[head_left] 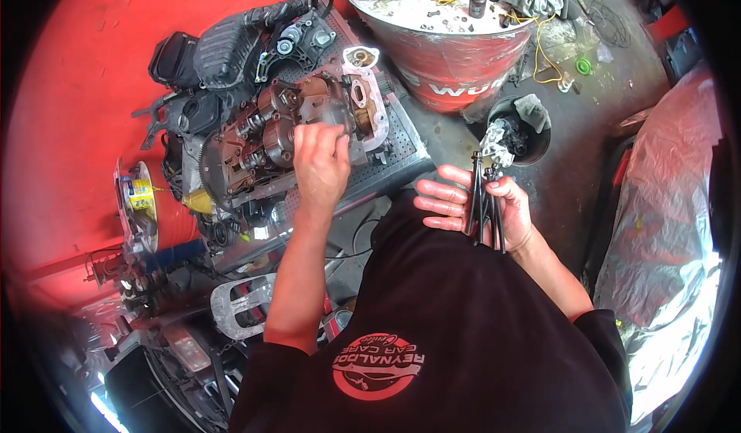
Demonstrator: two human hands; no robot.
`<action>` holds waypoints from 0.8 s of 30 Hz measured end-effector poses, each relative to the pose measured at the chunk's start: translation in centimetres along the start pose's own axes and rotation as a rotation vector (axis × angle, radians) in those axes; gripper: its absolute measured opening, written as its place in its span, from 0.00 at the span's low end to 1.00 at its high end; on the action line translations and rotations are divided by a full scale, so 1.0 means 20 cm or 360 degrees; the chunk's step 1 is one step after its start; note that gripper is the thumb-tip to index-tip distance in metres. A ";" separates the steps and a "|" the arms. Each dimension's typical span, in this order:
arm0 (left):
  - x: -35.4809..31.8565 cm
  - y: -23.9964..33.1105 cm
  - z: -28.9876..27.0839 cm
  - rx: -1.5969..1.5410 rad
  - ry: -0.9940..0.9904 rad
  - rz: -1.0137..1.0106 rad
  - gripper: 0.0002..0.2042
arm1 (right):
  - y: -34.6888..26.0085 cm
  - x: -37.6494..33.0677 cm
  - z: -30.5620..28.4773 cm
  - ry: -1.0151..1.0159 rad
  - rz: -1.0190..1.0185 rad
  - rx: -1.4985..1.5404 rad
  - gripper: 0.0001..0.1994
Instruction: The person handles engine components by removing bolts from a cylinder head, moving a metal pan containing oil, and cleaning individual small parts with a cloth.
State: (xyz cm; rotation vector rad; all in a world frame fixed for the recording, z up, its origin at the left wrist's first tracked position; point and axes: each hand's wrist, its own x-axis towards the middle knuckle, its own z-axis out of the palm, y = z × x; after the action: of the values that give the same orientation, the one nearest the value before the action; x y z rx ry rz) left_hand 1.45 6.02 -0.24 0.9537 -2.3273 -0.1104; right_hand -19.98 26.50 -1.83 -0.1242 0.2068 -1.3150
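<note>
Several long black bolts (485, 209) lie across the palm of my right hand (519, 209). Its thumb rests against them while the other fingers stretch out to the left. My left hand (318, 159) is over the right part of a dark, oily cylinder head (266, 143), its fingers curled down in a pinch. What those fingertips hold, if anything, is hidden behind the hand. A pale metal flange with openings (374, 120) forms the right end of the cylinder head, just beyond my left hand.
The cylinder head rests on a perforated metal bench (405, 136). Black plastic engine parts (224, 51) crowd its far left. Farther back stands a red drum (463, 66) with small hardware on top. A bucket with rags (532, 143) sits on the floor near my right hand; a covered vehicle (664, 194) is at right.
</note>
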 end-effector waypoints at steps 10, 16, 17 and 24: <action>0.02 -0.07 0.01 0.0023 -0.0439 -0.0484 0.10 | 0.01 -0.07 -0.07 -0.0069 0.0020 0.0199 0.37; 0.10 -0.01 -0.01 0.0335 -0.0565 -0.0816 0.09 | 0.01 -0.16 -0.12 -0.0060 0.0051 0.0284 0.36; 0.10 0.00 0.01 0.0580 -0.0766 -0.0579 0.09 | 0.00 -0.17 -0.13 -0.0048 0.0052 0.0314 0.36; 0.08 0.01 0.01 0.0329 -0.0719 -0.0434 0.11 | -0.03 -0.25 -0.17 -0.0096 0.0086 0.0331 0.36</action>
State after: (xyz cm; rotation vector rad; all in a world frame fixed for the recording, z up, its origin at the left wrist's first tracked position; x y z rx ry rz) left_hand 0.39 5.17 0.49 1.4759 -2.6360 -0.2185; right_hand -22.46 31.20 -4.54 0.0180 0.0211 -1.2693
